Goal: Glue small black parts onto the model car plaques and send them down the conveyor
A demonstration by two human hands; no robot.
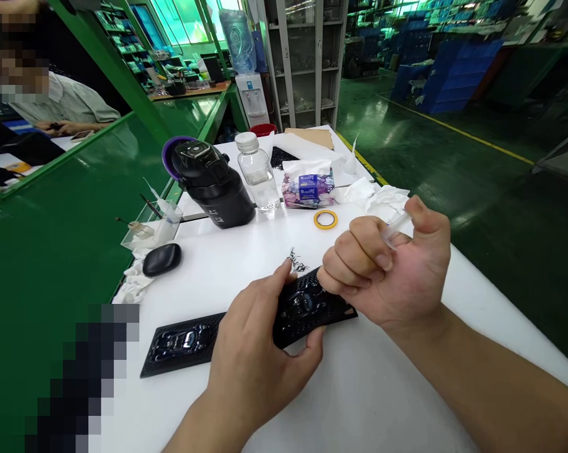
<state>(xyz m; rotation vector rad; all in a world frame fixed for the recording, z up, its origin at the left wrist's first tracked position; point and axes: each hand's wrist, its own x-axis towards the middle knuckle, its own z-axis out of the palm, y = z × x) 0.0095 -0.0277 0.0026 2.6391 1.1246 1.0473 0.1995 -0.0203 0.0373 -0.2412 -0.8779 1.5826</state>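
My left hand (260, 352) grips a black textured panel (305, 305) from above, with fingers on its far edge and thumb on the near edge. Glossy, dark moulded shapes stand out on its face. Left of that hand lies another length of black panel (184, 340); my hand hides whether the two are joined. Over the panel's right end, my right hand (382, 264) is closed round a small clear syringe (395, 229), its thumb up at the top end. The syringe's lower part is hidden in the fist. Thin black bits (297, 261) lie just behind the panel.
On the white table (359, 390) stand a black flask (217, 189), a clear bottle (260, 176), a tissue pack (308, 185) and a yellow tape roll (326, 219). A black oval case (161, 260) lies left, near a clear bin (151, 233). Another person (71, 100) sits beyond the green frame.
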